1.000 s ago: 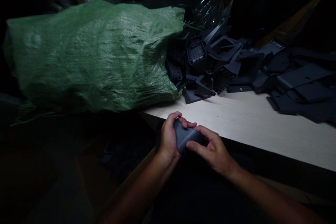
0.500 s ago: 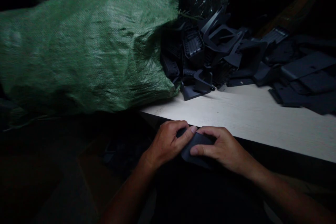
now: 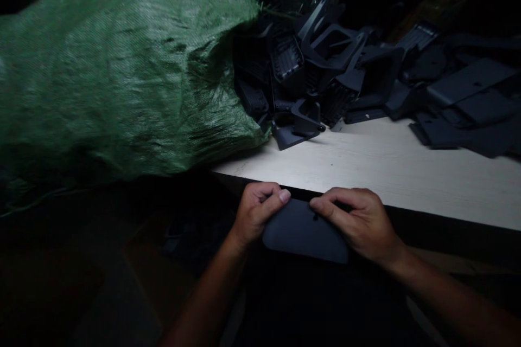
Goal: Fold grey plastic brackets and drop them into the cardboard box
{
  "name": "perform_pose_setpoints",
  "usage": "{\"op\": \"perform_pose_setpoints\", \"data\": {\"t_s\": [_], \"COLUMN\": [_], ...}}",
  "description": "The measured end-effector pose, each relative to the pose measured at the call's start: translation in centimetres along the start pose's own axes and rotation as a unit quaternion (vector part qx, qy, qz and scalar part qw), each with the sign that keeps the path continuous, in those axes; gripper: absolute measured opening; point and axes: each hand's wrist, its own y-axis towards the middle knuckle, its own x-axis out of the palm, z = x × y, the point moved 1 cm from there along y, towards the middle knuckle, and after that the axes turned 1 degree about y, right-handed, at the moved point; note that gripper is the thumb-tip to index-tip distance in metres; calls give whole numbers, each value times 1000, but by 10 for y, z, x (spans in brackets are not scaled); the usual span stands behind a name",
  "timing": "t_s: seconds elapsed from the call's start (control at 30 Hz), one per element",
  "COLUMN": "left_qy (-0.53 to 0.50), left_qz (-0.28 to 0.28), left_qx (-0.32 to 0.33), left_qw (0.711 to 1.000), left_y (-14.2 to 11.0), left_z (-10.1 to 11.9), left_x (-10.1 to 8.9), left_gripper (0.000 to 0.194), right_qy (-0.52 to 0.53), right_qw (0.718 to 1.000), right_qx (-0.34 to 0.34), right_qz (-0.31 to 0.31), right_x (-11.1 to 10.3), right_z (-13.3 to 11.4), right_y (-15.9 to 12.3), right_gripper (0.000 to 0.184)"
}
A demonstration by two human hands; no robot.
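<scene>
Just in front of the table's near edge, I hold a dark grey plastic part between both hands. Its visible face is smooth and flat with rounded corners, and a small dark spot shows near its upper right. My left hand is closed on the upper left edge, thumb on top. My right hand grips the upper right edge in the same way, thumb over the face and fingers curled behind. The underside of the part is hidden, as are most of the fingertips.
A large green woven sack lies at the left, its mouth facing right. Dark plastic parts are heaped at that mouth. Several flat dark panels lie stacked at the right on the pale tabletop.
My hands have moved apart along the part's upper edge, the right one shifting rightward. More of the part's face shows now. The whole view has shifted slightly.
</scene>
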Motion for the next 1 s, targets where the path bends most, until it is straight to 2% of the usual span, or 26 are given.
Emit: {"op": "perform_pose_setpoints", "data": {"t_s": [0.1,0.27,0.33,0.47,0.6,0.67,0.73,0.8,0.87,0.93,1.0], "left_qy": [-62,-62,-37,-7,-13,-21,-19,-22,-52,-94,-123], "left_qz": [9,21,-6,-72,-66,-48,-24,10,67,144,213], "left_qx": [-34,-22,-24,-70,-85,-75,-55,-30,-3,25,58], "left_qw": [997,998,999,995,994,996,998,999,996,985,967], "left_y": [0,-2,-3,-6,-5,-4,-4,-5,-5,-6,-5], "left_z": [-9,-18,-20,-22,-19,-16,-13,-12,-12,-13,-15], "left_x": [4,4,3,2,-1,-4,-7,-8,-9,-9,-9], "left_gripper": [50,50,52,51,50,50,49,48,48,46,43], "right_qy": [5,15,10,1,-7,-24,-49,-68,-69,-44,6], "right_qw": [1000,999,996,990,990,992,996,996,988,984,990], "right_qx": [-6,18,35,48,35,15,-21,-62,-82,-59,-4], "right_qz": [23,-46,-84,-135,-139,-122,-71,15,112,164,142], "right_x": [2,-4,-7,-11,-8,-6,-8,-16,-27,-37,-39], "right_z": [2,4,4,5,4,1,-3,-8,-11,-11,-7], "right_y": [4,24,30,35,36,39,44,49,51,48,42], "right_gripper": [38,43,48,51,53,54,49,37,26,25,33]}}
